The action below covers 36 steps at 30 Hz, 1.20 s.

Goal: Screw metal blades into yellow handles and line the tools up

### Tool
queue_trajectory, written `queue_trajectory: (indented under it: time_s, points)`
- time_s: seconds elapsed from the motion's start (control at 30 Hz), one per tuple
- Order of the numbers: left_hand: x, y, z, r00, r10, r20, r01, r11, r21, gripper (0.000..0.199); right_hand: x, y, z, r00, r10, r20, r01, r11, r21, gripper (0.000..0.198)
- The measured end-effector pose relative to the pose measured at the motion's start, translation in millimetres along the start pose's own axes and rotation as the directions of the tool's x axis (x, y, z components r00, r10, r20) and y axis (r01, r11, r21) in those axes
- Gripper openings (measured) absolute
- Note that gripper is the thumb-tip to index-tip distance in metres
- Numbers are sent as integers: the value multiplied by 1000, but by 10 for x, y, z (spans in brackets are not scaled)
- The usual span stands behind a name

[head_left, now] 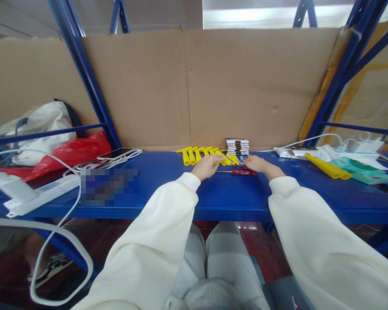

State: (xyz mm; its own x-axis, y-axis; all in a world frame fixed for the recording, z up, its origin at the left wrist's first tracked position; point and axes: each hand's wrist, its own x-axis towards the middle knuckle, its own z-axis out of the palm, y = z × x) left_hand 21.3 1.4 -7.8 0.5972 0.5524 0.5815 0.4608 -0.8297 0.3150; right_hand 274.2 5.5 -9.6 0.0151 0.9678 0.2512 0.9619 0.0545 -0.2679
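My left hand [208, 167] is closed on a yellow T-shaped plastic piece, mostly covered by the fingers. Just to the right, my right hand [256, 164] has its fingertips together at a small pile of screws [241, 159]; whatever they pinch is too small to make out. In front of both hands lies a screwdriver with a red handle [244, 172], its shaft pointing left. Behind my left hand, several similar yellow T-shaped pieces [190, 156] stand in a row on the blue table [168, 185]. A stack of white pieces with dark middles [237, 146] rises behind the screws.
Cardboard [142, 86] closes off the back between blue posts. To the left are a phone [116, 153] with a cable, a red bag [80, 150] and a white power strip [45, 193]. Yellow tubes [328, 167] and a green packet [360, 170] lie right.
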Motion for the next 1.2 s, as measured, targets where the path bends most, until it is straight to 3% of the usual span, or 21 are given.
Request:
queue_trajectory:
  time_s: [0.13, 0.43, 0.57, 0.67, 0.87, 1.0, 1.1, 1.2]
  points:
    - [-9, 7, 7, 1000, -5, 9, 5, 1000, 21, 37, -46, -67, -60, 990, 111, 86, -100, 987, -128, 33]
    - [-35, 82, 2, 998, 22, 51, -27, 995, 93, 43, -71, -99, -62, 994, 99, 49, -93, 990, -102, 34]
    - [-45, 142, 6, 997, 14, 77, -22, 994, 109, 43, -59, -156, -60, 999, -46, -28, 49, 990, 131, 29]
    - [-47, 179, 4, 994, 15, 109, -32, 988, 151, 44, -71, -227, -58, 984, -174, -31, 172, 907, 385, 25]
    - [-48, 193, -3, 992, 12, 126, -35, 984, 177, 45, -175, -309, -77, 966, -258, -3, 214, 795, 567, 17]
    - [-52, 174, -3, 996, 5, 93, -20, 987, 158, 44, -211, -335, -116, 988, -155, 13, 113, 774, 623, 14]
    - [-56, 167, -11, 995, 4, 97, -22, 982, 189, 44, -179, -283, -152, 1000, 12, -16, 2, 756, 654, 10]
    - [-60, 175, -25, 992, 0, 123, -30, 968, 248, 44, -99, -100, -166, 971, 233, -57, -135, 728, 672, 11]
